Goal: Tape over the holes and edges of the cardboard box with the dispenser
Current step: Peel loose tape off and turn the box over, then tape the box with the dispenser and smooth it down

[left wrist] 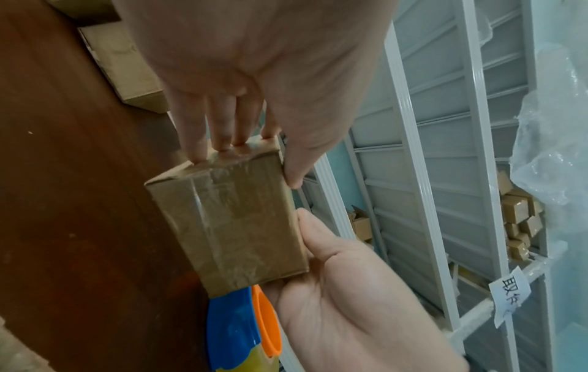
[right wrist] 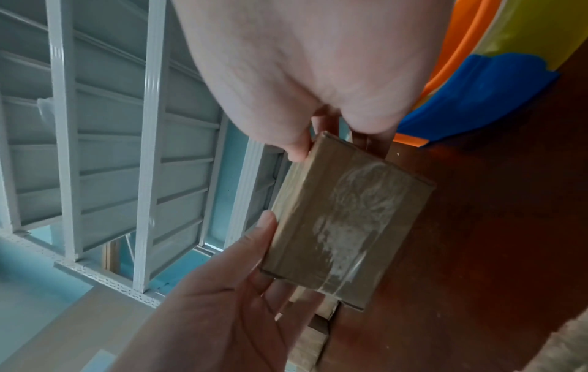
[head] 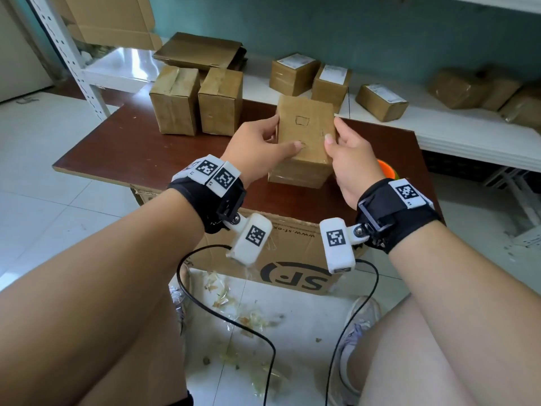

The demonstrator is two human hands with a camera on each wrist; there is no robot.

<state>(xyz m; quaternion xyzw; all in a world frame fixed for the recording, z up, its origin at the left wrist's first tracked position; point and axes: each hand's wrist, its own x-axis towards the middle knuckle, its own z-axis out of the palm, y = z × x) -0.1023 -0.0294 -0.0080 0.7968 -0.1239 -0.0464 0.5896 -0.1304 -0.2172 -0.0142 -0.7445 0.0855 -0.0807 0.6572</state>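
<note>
I hold a small cardboard box (head: 304, 159) tilted above the dark wooden table (head: 140, 150), one hand on each side. Its upper face bears a small cut square outline (head: 303, 120); its other faces shine with clear tape (left wrist: 229, 221) (right wrist: 343, 221). My left hand (head: 287, 131) grips the left side, thumb on the top face and fingers (left wrist: 222, 131) behind. My right hand (head: 333, 130) pinches the right edge with its thumb on top. The tape dispenser (head: 387, 169), orange, blue and yellow, lies on the table behind my right hand (left wrist: 235, 327) (right wrist: 477, 88), touched by neither hand.
Two taped boxes (head: 174, 101) (head: 221, 101) stand upright at the table's far edge. Flattened cardboard (head: 199, 51) and several labelled boxes (head: 292, 73) lie on the white shelf (head: 468, 133) behind. A large printed carton (head: 292, 259) sits under the table, with tape scraps on the floor.
</note>
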